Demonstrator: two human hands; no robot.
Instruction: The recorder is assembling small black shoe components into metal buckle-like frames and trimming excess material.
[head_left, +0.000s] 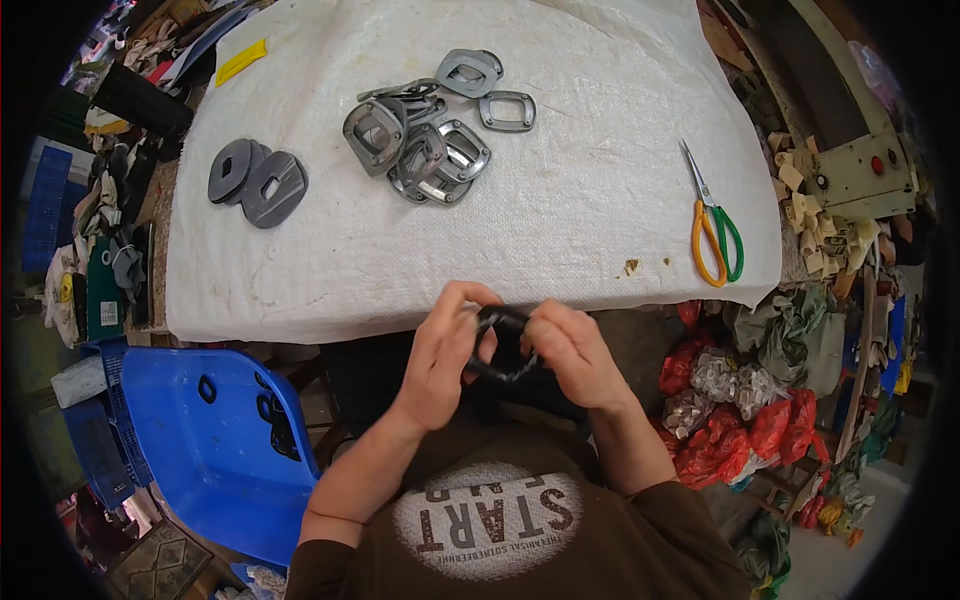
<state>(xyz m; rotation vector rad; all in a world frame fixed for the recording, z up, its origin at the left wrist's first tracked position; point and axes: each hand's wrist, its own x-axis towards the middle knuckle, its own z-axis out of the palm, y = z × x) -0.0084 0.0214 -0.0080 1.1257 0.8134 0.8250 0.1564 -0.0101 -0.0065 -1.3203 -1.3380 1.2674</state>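
Observation:
Between my two hands, just off the table's near edge, is a dark ring-shaped frame point(507, 376) with an opening in its middle. My left hand point(447, 345) grips its left side, fingers curled round it. On the opposite side, my right hand point(572, 350) pinches the frame's upper right part. Farther back on the white-covered table lies a pile of shiny metal frames point(440, 160) with rounded corners. Grey flat pads point(275, 190) with cut-out centres lie to the left. Scissors point(708, 235) with one orange and one green handle rest at the right.
A blue tub point(200, 450) with several black rings point(280, 425) inside stands at lower left. The white woven sheet point(580, 220) covers the table. Red plastic bags point(740, 430) and clear bags of parts sit at lower right. A yellow strip point(241, 62) lies at far left.

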